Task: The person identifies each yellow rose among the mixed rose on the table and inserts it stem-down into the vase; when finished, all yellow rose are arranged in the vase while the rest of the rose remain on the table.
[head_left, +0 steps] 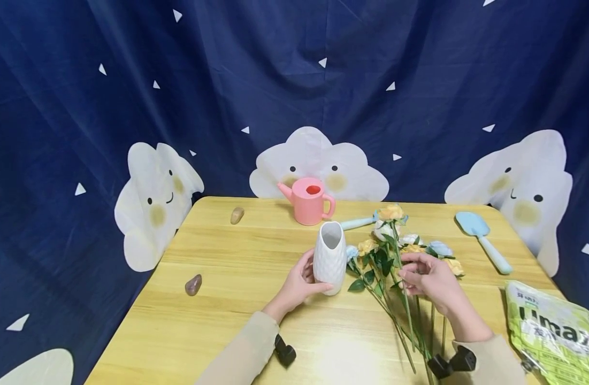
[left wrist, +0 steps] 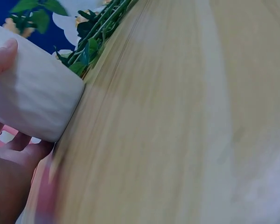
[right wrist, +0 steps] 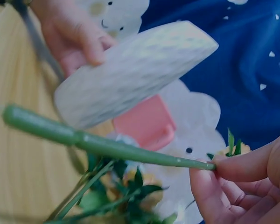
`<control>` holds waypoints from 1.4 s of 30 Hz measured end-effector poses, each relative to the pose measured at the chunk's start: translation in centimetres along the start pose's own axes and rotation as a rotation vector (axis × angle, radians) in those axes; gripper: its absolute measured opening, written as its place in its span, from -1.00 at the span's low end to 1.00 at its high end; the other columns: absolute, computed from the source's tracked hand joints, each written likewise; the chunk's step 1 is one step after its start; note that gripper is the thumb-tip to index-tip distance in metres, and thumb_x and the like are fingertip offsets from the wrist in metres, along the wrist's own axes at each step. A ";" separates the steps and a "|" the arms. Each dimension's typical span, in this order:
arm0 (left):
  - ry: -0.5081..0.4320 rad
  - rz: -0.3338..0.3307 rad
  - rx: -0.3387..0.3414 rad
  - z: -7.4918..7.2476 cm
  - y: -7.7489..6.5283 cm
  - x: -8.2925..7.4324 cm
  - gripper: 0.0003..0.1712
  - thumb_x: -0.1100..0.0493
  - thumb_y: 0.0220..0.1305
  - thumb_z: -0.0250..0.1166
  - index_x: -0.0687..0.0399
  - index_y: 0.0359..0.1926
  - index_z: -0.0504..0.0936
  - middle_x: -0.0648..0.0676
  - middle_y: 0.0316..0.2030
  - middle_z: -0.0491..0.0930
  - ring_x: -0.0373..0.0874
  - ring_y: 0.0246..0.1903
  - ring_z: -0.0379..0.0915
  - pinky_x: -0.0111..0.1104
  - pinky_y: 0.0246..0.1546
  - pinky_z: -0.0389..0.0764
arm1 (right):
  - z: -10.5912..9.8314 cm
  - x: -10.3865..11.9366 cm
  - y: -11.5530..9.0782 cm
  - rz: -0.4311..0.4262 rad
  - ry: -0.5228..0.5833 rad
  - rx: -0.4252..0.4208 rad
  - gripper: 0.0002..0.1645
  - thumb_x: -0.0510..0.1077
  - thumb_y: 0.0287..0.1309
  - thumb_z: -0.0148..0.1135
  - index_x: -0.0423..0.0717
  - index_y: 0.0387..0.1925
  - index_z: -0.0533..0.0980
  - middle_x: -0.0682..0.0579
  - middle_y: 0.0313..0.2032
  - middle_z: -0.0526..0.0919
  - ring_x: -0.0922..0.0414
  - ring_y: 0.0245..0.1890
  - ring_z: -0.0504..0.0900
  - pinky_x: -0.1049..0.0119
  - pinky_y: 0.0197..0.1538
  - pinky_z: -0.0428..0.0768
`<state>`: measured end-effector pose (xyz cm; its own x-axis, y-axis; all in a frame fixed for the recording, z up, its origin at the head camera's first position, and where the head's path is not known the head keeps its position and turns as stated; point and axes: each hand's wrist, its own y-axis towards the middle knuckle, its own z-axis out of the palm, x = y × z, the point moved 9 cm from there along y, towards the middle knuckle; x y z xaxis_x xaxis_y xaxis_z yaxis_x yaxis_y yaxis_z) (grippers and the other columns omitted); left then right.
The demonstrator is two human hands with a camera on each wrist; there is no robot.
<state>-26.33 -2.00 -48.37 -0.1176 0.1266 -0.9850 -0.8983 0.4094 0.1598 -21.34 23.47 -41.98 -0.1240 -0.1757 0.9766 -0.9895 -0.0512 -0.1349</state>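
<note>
At mid-frame, the left grip [head_left: 299, 283] curls round the white vase [head_left: 330, 267], seemingly steadying it. Right of centre, the right grip [head_left: 431, 280] pinches one stem [right wrist: 114, 148], presumably separating it from the flowers [head_left: 383, 260].

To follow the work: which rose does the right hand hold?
The topmost yellow rose in the head view; the right hand pinches only its stem.

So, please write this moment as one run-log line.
left hand: grips white vase | right hand: pinches flower stem | other flowers: on table
</note>
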 end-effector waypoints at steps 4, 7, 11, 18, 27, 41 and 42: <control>-0.011 0.004 0.015 -0.3 0.4 1.1 0.03 0.45 -0.13 0.45 -0.08 0.36 0.18 0.12 0.23 0.31 0.00 0.20 0.25 -0.24 0.18 0.34 | 0.9 2.0 0.5 -0.053 0.036 0.021 -0.44 -0.32 0.16 0.20 -0.44 0.14 0.24 -0.11 -0.29 0.52 0.09 -0.45 0.60 0.19 -0.36 0.66; -0.026 0.002 0.026 -0.1 0.3 0.7 0.02 0.48 -0.12 0.43 -0.02 0.36 0.17 0.14 0.24 0.30 0.02 0.22 0.23 -0.24 0.19 0.32 | 1.5 3.4 1.0 -0.074 0.077 0.027 -0.44 -0.34 0.16 0.18 -0.43 0.16 0.22 -0.06 -0.30 0.50 0.06 -0.43 0.63 0.20 -0.34 0.66; -0.047 0.010 0.029 0.3 0.0 -0.5 0.03 0.53 -0.14 0.41 0.09 0.36 0.14 0.19 0.25 0.27 0.05 0.23 0.20 -0.22 0.21 0.29 | 2.2 5.6 1.9 -0.105 0.105 0.027 -0.43 -0.35 0.17 0.18 -0.40 0.17 0.22 -0.05 -0.28 0.48 0.05 -0.42 0.64 0.22 -0.33 0.66; -0.035 -0.001 0.015 0.7 -0.3 -1.2 0.06 0.53 -0.14 0.41 0.10 0.38 0.10 0.17 0.26 0.26 0.02 0.24 0.19 -0.25 0.24 0.25 | 3.2 10.6 3.5 -0.212 0.218 0.000 -0.57 -0.39 0.13 0.20 -0.25 0.05 0.35 0.03 -0.33 0.55 0.13 -0.47 0.64 0.30 -0.39 0.65; -0.040 -0.011 0.013 0.8 -0.5 -1.0 0.05 0.53 -0.11 0.38 0.12 0.39 0.08 0.20 0.26 0.25 0.06 0.24 0.19 -0.23 0.24 0.24 | 5.0 17.3 4.9 -0.379 0.319 -0.039 -0.61 -0.42 0.03 0.28 -0.23 -0.06 0.46 -0.05 -0.38 0.59 0.09 -0.52 0.65 0.24 -0.46 0.66; -0.049 -0.005 -0.013 -0.1 0.2 2.2 0.06 0.50 -0.12 0.42 0.01 0.39 0.11 0.17 0.27 0.25 0.02 0.25 0.18 -0.24 0.22 0.27 | 8.3 19.2 7.1 -0.514 0.151 -0.116 -0.59 -0.45 0.02 0.27 -0.29 -0.03 0.50 -0.26 -0.33 0.59 0.03 -0.51 0.64 0.09 -0.39 0.66; -0.046 -0.001 -0.013 -0.1 0.2 2.2 0.06 0.49 -0.12 0.43 0.01 0.39 0.12 0.17 0.27 0.25 0.02 0.24 0.18 -0.24 0.22 0.27 | 8.6 18.7 7.1 -0.511 0.127 -0.113 -0.59 -0.44 0.03 0.27 -0.30 -0.03 0.50 -0.26 -0.32 0.59 0.04 -0.51 0.64 0.10 -0.38 0.66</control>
<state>-26.80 -1.76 -50.51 -0.0972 0.1672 -0.9811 -0.9040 0.3976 0.1573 -30.06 11.36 -26.14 0.3747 -0.0353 0.9265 -0.9269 0.0086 0.3752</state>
